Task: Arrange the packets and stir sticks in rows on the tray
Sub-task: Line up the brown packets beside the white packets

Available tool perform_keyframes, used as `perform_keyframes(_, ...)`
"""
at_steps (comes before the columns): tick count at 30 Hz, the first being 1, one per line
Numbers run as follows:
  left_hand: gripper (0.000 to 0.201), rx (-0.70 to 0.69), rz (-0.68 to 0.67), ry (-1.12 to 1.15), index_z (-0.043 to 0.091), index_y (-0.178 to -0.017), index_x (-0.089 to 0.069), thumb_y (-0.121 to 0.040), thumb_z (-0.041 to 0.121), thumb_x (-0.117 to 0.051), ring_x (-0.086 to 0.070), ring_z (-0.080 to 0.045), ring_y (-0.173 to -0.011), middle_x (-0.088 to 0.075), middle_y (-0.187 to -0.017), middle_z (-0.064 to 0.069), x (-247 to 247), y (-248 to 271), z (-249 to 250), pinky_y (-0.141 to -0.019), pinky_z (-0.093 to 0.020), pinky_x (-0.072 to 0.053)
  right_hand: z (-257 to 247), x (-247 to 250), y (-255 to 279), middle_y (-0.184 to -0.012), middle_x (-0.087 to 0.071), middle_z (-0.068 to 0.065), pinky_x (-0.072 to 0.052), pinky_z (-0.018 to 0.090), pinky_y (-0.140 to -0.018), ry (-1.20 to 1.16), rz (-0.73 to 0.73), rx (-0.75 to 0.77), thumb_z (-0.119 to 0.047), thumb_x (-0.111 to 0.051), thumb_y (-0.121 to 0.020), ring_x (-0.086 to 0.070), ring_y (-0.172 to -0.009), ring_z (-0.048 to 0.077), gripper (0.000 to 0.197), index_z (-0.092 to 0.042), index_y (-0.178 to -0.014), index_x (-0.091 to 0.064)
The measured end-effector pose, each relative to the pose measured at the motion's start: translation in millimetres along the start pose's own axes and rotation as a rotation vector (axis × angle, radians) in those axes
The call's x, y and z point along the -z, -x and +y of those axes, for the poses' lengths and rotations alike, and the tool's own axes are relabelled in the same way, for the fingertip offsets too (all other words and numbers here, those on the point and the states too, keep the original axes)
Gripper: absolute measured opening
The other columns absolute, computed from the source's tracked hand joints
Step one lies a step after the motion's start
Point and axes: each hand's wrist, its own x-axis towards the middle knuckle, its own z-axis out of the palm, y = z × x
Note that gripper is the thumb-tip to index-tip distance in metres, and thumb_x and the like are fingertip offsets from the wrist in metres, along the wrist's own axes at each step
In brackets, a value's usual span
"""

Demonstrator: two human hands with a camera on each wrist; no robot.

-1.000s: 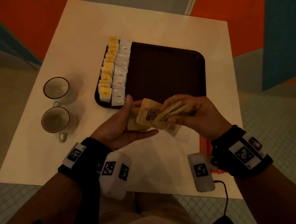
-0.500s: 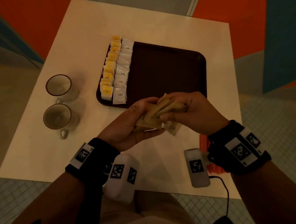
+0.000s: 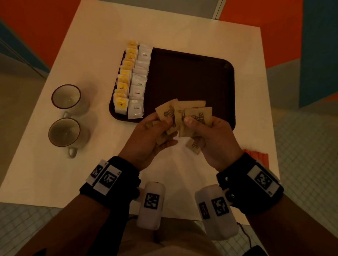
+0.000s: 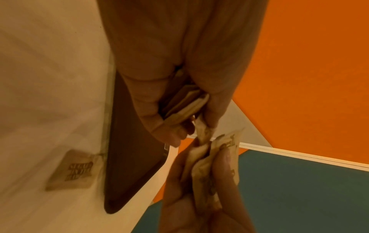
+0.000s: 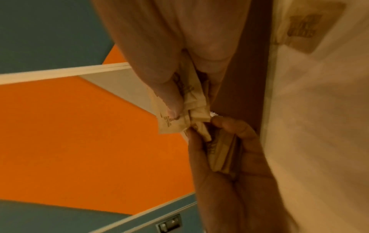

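Observation:
Both hands hold a fanned bunch of brown sugar packets just above the near edge of the dark brown tray. My left hand grips several of them, thumb on top. My right hand pinches the others between thumb and fingers. One more brown packet lies on the table under my right hand. A row of yellow packets and a row of white coffee packets run along the tray's left side. Orange stir sticks lie at the table's right edge.
Two empty cups stand on the white table to the left of the tray. The tray's middle and right part hold nothing. The table's edges drop to a tiled floor on the right and near sides.
The hands have turned thumbs-up and spread the brown packets into a fan, lifted slightly toward the tray's near edge. The packet on the table has not moved.

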Motion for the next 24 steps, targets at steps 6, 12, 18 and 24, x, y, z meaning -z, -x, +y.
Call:
perform_keyframes(6, 0.017, 0.110, -0.070, -0.250, 0.021, -0.099, -0.066, -0.089, 0.012, -0.056, -0.064, -0.012, -0.071, -0.070, -0.086, 0.000, 12, -2, 14, -0.061, -0.024, -0.054, -40, 20, -16, -0.093, -0.071, 0.007, -0.058, 0.031, -0.077, 0.582, -0.185, 0.108, -0.008, -0.069, -0.078, -0.069, -0.087, 0.018, 0.017, -0.008, -0.095, -0.068)
perform_keyframes(12, 0.012, 0.105, -0.070, -0.097, 0.015, -0.088, -0.060, -0.091, 0.023, -0.052, -0.062, -0.014, -0.072, -0.065, -0.076, -0.002, 10, -2, 14, -0.065, -0.028, -0.056, -39, 20, -25, -0.087, -0.073, 0.005, -0.057, 0.031, -0.077, 0.604, -0.256, -0.051, -0.007, -0.070, -0.076, -0.069, -0.084, 0.020, 0.015, -0.006, -0.091, -0.070)
perform_keyframes(18, 0.061, -0.068, 0.113, 0.220, 0.003, -0.116, -0.050, -0.083, 0.054, -0.043, -0.060, -0.026, -0.104, -0.058, -0.111, -0.018, -4, 1, -9, -0.087, -0.039, -0.053, -4, 1, -5, -0.092, -0.071, 0.006, -0.055, 0.023, -0.069, -0.003, -0.059, -0.134, -0.003, -0.057, -0.085, -0.069, -0.084, 0.015, 0.018, -0.001, -0.101, -0.064)
perform_keyframes(24, 0.059, -0.153, 0.083, 0.301, 0.023, -0.126, -0.046, -0.076, 0.055, -0.046, -0.063, -0.023, -0.105, -0.061, -0.116, -0.008, -1, -3, -6, -0.086, -0.041, -0.054, 6, -14, 7, -0.095, -0.068, 0.010, -0.055, 0.029, -0.079, 0.047, -0.087, -0.176, 0.000, -0.057, -0.084, -0.066, -0.085, 0.018, 0.016, -0.001, -0.098, -0.064)
